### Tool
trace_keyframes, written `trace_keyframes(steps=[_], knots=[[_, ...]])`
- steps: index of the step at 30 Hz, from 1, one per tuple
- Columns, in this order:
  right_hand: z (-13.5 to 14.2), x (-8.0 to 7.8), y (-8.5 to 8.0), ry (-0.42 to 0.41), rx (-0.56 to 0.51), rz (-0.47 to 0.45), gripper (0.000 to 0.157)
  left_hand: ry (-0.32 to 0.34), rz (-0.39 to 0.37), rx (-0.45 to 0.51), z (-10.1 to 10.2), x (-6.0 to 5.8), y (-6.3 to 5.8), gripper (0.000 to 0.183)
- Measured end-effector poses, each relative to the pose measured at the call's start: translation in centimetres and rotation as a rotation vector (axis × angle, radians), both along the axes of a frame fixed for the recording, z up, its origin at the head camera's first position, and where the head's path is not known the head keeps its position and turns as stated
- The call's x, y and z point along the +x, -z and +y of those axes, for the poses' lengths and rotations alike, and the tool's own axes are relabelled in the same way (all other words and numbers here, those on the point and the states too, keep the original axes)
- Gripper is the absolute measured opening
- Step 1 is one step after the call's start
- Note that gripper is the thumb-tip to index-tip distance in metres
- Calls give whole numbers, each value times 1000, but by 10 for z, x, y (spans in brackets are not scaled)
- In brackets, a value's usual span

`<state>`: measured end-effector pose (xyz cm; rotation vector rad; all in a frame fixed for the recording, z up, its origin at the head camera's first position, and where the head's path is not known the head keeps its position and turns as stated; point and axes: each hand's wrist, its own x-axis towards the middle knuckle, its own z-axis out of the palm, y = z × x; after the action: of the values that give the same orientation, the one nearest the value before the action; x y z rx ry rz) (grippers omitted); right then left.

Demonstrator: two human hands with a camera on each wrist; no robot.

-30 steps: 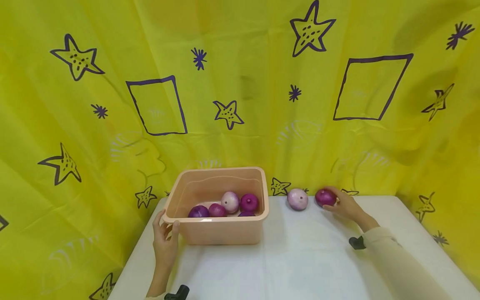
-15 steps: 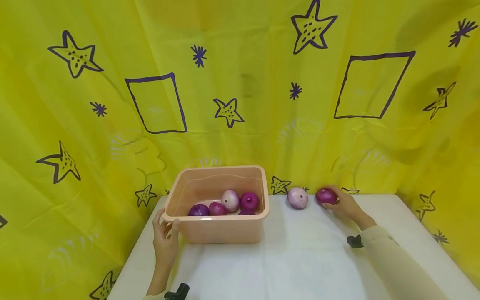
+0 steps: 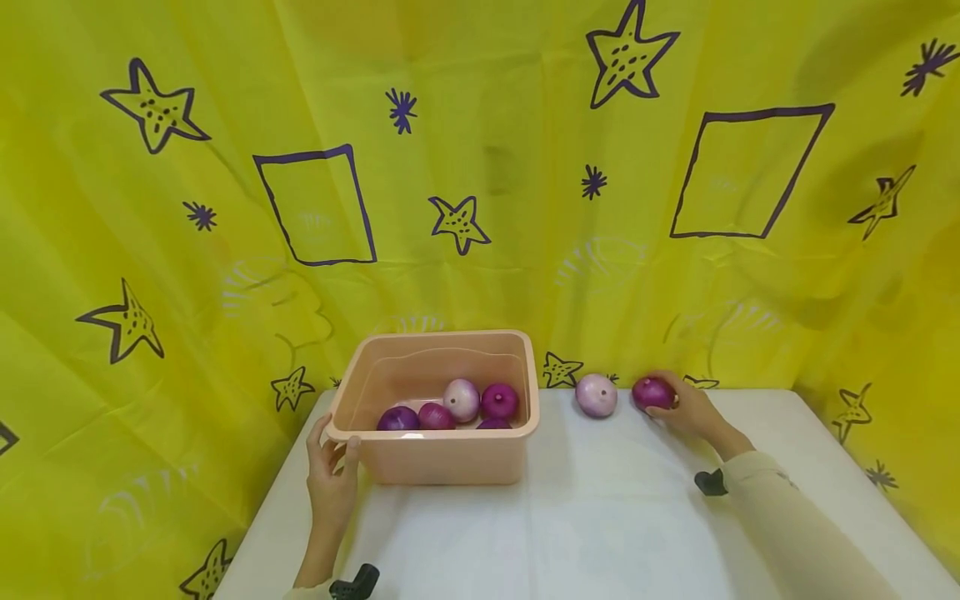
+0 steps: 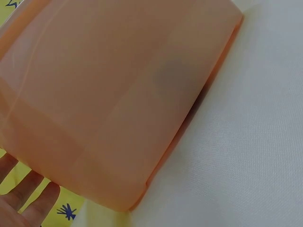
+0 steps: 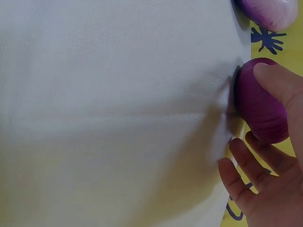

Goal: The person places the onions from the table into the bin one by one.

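Observation:
In the head view a peach plastic bin (image 3: 450, 460) holds several onions, among them a pale onion (image 3: 461, 400) and a magenta onion (image 3: 499, 402). My left hand (image 3: 332, 483) grips the bin's front left corner at the rim, and its fingers lie against the bin wall (image 4: 104, 94) in the left wrist view. At the back right of the table, my right hand (image 3: 693, 412) holds a red onion (image 3: 652, 394), with the thumb on top in the right wrist view and part of the onion (image 5: 262, 106) covered. A pale purple onion (image 3: 596, 396) sits just left of it.
The white table (image 3: 600, 517) ends at the back against a yellow curtain (image 3: 510, 292) printed with stars. The bin stands on the left half of the table, near its back edge. Dark wrist mounts (image 3: 711, 482) sit on both arms.

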<state>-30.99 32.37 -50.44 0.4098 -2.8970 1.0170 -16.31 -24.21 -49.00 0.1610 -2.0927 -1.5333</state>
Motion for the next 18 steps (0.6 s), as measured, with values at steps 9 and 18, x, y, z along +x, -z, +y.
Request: trace_keyframes(steps=[9, 18], knots=[[-1, 3, -18, -142, 33, 55, 60, -7, 5, -14, -1, 0, 3, 63], [-4, 8, -52, -216, 31, 54, 55, -10, -7, 3, -3, -3, 6, 61]])
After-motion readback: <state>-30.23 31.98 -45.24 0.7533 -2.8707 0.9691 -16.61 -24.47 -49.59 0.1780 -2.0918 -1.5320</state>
